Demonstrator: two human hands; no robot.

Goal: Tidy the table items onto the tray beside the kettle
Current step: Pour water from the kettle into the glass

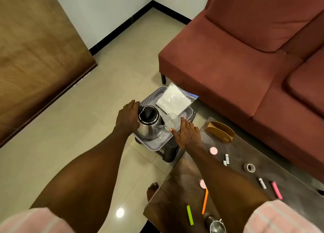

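A steel kettle (149, 123) stands with its lid open on a grey perforated tray (154, 145), which rests on a small dark stool. My left hand (127, 117) grips the kettle at its handle side. A clear glass (172, 121) stands on the tray just right of the kettle, and my right hand (186, 133) touches it with fingers around its near side. A clear zip bag with white contents (175, 99) lies across the tray's far end.
On the glass table (289, 185) at right lie a brown paper holder (220, 131), pink round pads (213, 150), a tape roll (249, 167), small sachets (226, 158), pink (277, 189), orange (204, 201) and green (190, 215) strips, and a steel cup (215, 224). A red sofa (245, 57) stands behind.
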